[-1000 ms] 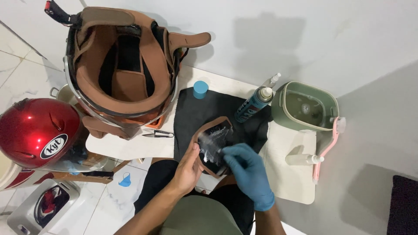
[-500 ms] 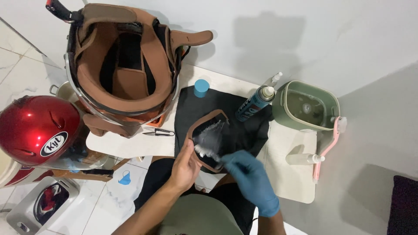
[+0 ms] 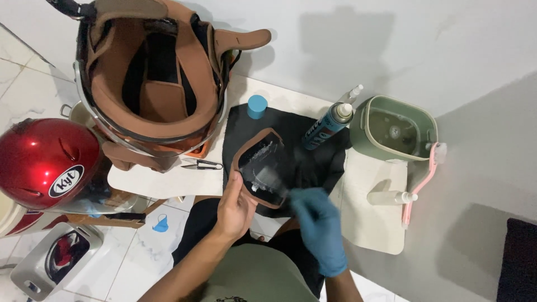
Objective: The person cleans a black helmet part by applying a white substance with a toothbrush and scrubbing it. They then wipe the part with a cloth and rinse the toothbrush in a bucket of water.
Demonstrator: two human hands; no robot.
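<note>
— Over the black cloth [image 3: 313,162], head cam: where's the pad rel. to each hand?

— Cheek pad [image 3: 260,166], dark w/ brown rim and white foam smears, sits tilted above the cloth. Long axis runs upper-left to lower-right. Left hand [image 3: 235,210] is under it, fingers curled closed on its lower-left edge. Gloved right hand [image 3: 316,221] is at its lower-right end, touching or just off.

— Right fingers gripping anything?

— Can't tell; motion blur there. Maybe a brush or cloth, unclear.

— Other gaps?

— Spray can [image 3: 327,126] base hidden behind cloth folds. Brown helmet [image 3: 151,84] cut off at top, red helmet [image 3: 47,162] at left. Tabletop [image 3: 369,218] partly covered.
</note>
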